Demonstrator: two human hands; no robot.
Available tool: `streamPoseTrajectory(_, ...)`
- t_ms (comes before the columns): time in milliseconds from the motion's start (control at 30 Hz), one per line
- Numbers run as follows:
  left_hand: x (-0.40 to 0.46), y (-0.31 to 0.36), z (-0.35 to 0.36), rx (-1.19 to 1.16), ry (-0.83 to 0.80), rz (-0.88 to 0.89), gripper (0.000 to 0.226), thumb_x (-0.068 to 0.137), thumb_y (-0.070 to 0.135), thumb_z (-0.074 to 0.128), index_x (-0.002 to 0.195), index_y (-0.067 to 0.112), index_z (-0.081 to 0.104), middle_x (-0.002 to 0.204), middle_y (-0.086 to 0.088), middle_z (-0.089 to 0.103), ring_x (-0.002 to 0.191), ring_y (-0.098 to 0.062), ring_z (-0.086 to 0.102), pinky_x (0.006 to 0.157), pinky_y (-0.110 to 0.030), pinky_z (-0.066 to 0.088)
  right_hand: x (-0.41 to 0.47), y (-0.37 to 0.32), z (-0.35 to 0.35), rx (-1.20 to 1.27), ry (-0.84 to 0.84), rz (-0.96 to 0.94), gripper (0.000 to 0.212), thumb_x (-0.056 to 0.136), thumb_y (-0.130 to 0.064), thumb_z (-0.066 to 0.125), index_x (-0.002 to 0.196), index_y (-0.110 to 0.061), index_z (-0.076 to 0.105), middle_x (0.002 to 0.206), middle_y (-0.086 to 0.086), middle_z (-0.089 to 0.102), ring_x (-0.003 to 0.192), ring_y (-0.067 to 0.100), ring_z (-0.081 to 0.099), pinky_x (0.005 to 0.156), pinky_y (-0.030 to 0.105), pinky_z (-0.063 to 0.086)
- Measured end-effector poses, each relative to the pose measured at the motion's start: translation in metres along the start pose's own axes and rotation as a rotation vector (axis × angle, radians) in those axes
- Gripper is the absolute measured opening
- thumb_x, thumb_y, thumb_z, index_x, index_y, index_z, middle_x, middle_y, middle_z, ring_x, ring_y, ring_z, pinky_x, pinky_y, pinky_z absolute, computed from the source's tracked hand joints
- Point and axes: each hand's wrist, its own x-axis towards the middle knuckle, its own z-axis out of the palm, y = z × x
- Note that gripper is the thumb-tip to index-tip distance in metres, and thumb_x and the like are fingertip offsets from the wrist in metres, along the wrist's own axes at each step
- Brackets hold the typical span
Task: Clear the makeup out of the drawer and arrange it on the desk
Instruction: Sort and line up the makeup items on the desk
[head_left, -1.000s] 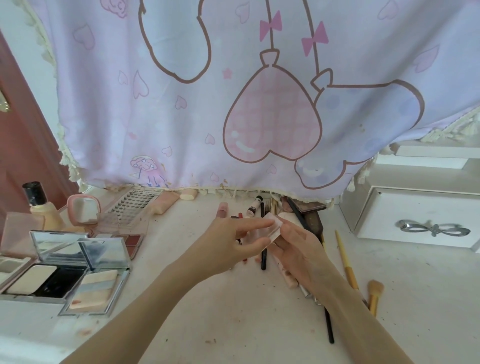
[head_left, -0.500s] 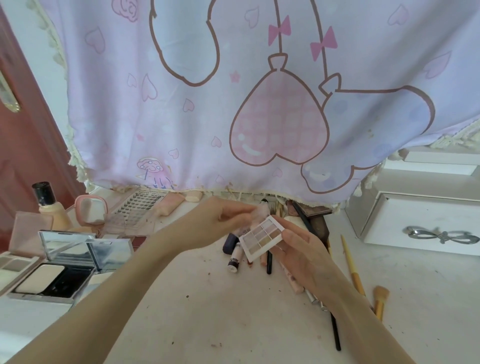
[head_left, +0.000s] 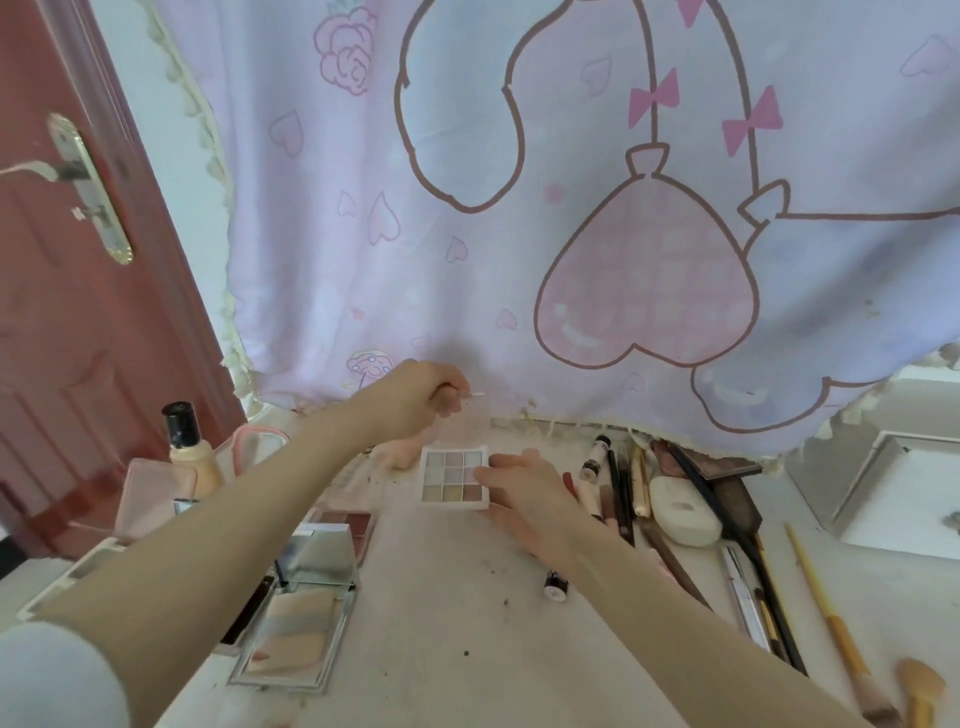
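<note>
The eyeshadow palette (head_left: 455, 477) now lies on the desk (head_left: 441, 597), and the left hand (head_left: 415, 397) has lifted away.

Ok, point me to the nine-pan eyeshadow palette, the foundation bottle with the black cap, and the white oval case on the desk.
eyeshadow palette (head_left: 451, 475), head view, on its centre pan.
foundation bottle (head_left: 195, 462), head view, on its cream body below the cap.
white oval case (head_left: 683, 512), head view, on its top face.

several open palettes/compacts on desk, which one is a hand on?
The nine-pan eyeshadow palette at desk centre: the right hand rests fingers on its right edge. The mirrored compacts at left lie untouched; the left hand pinches a thin clear piece above.
</note>
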Motion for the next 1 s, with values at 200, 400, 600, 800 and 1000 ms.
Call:
streamPoseTrajectory(200, 0.021, -0.023, 0.017, 0.06, -0.045, -0.005, 0.04, 0.082, -0.013, 0.034, 0.102, 0.007, 0.062, 0.092, -0.005, 0.068, 0.084, -0.013, 0.055, 0.084, -0.027, 0.047, 0.026, 0.02, 0.012, -0.177, 0.126, 0.057, 0.008, 0.075, -0.017, 0.06, 0.073, -0.01, 0.058, 0.152, 0.005, 0.026, 0.106, 0.023, 0.062, 0.087, 0.042, 0.053)
streamPoseTrajectory(400, 0.041, -0.041, 0.028, 0.116, -0.048, -0.015, 0.034, 0.088, -0.005, 0.041, 0.103, 0.012, 0.065, 0.099, -0.001, 0.066, 0.095, -0.018, 0.058, 0.088, -0.032, 0.046, 0.022, 0.006, 0.017, -0.47, 0.124, 0.045, 0.043, 0.098, -0.021, 0.039, 0.141, -0.014, 0.038, 0.115, -0.019, 0.034, 0.09, 0.004, 0.045, 0.074, 0.016, 0.035)
streamPoseTrajectory(600, 0.047, -0.041, 0.034, 0.153, 0.059, -0.015, 0.022, 0.091, 0.011, 0.052, 0.106, 0.012, 0.069, 0.11, -0.007, 0.057, 0.101, -0.025, 0.056, 0.089, -0.034, 0.043, 0.022, 0.009, 0.026, -0.651, 0.106, 0.01, 0.044, 0.099, -0.024, 0.035, 0.143, -0.021, 0.032, 0.146, -0.007, 0.035, 0.13, 0.01, 0.026, 0.08, 0.011, 0.032)
streamPoseTrajectory(800, 0.035, -0.037, 0.034, 0.215, 0.048, -0.011, 0.027, 0.096, 0.02, 0.045, 0.112, 0.012, 0.065, 0.111, -0.009, 0.063, 0.104, -0.029, 0.058, 0.087, -0.036, 0.046, 0.025, 0.009, 0.017, -0.56, 0.124, -0.004, 0.048, 0.1, -0.023, 0.035, 0.147, -0.026, 0.026, 0.153, -0.007, 0.021, 0.131, 0.005, 0.023, 0.076, 0.007, 0.03)
streamPoseTrajectory(1000, 0.012, -0.006, 0.039, 0.301, -0.073, 0.019, 0.042, 0.099, 0.029, 0.038, 0.139, 0.015, 0.041, 0.144, -0.005, 0.04, 0.131, -0.021, 0.038, 0.105, -0.03, 0.03, 0.0, -0.01, -0.024, -0.583, 0.169, -0.179, 0.032, 0.096, -0.017, 0.044, 0.125, -0.013, 0.056, 0.122, 0.005, 0.06, 0.109, 0.016, 0.058, 0.1, 0.036, 0.046)
